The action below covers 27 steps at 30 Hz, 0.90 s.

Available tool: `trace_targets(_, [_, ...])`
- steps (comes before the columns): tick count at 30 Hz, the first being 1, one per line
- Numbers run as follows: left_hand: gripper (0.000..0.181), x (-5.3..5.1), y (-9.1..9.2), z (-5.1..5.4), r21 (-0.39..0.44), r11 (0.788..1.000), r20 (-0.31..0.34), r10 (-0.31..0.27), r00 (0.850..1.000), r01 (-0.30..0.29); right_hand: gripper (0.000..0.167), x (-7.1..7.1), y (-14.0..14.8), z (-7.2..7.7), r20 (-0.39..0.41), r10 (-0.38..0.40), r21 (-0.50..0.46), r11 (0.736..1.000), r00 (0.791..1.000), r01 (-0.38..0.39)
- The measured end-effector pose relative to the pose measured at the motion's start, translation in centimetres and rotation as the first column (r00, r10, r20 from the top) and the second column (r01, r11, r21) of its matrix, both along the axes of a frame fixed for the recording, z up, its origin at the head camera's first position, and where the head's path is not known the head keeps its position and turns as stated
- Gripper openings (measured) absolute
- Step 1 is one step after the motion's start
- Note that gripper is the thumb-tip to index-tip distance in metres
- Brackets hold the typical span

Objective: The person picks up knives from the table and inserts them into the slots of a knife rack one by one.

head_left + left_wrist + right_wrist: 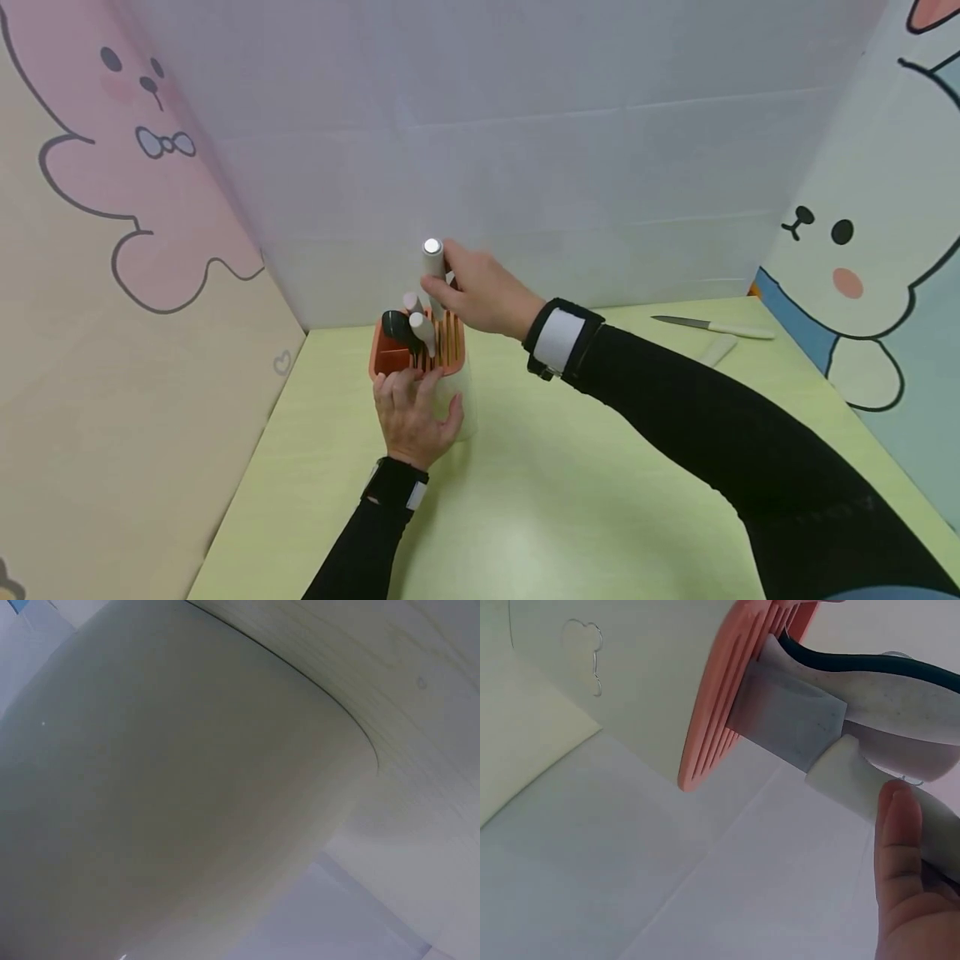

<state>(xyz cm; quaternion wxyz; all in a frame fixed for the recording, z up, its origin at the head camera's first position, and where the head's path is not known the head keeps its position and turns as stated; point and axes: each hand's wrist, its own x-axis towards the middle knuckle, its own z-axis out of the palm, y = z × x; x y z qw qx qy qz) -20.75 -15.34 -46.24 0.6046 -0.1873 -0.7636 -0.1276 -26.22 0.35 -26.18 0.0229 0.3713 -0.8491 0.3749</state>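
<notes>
Left grip (411, 423) lies spread against the near wall of the knife holder (459, 385) on the tabletop (547, 467); right grip (487, 287) pinches a broad-bladed knife (787, 716) by its handle, blade partly in a slot. Best to hold the blade in line with the slot, clear of neighbouring handles (422, 331), left fingertips off the edge. Far right lies a small knife (738, 331).

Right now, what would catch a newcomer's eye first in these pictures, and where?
Probably the broad-bladed knife, near the head view's centre, gripped by the right hand and partly inside the orange-topped holder. Next, the big pink cartoon animal at upper left and the white cartoon animal at right.
</notes>
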Motion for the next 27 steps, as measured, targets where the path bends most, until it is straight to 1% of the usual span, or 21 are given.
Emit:
trace_targets(6, [0.041, 0.0, 0.0, 0.1, 0.003, 1.0, 0.004, -0.002, 1.0, 0.002, 0.022, -0.2, -0.2, -1.0, 0.006, 0.004, 0.028, 1.0, 1.0, -0.004])
trace_targets(13, [0.041, 0.1, 0.0, 0.1, 0.003, 1.0, 0.014, -0.005, 1.0, 0.005, 0.024, -0.6, -0.4, -2.0, 0.049, 0.008, 0.038, 0.999, 0.999, -0.01])
trace_targets(20, [0.04, 0.0, -0.1, 0.0, 0.001, 1.0, 0.008, -0.007, 1.0, 0.007, 0.026, -0.9, -0.8, -2.7, 0.076, -0.022, 0.06, 0.998, 0.997, 0.018])
trace_targets(27, [0.039, 0.0, -0.2, -0.1, -0.004, 1.0, 0.002, -0.005, 1.0, 0.005, 0.026, -1.1, -1.1, -3.3, 0.078, -0.033, 0.086, 0.996, 0.996, 0.026])
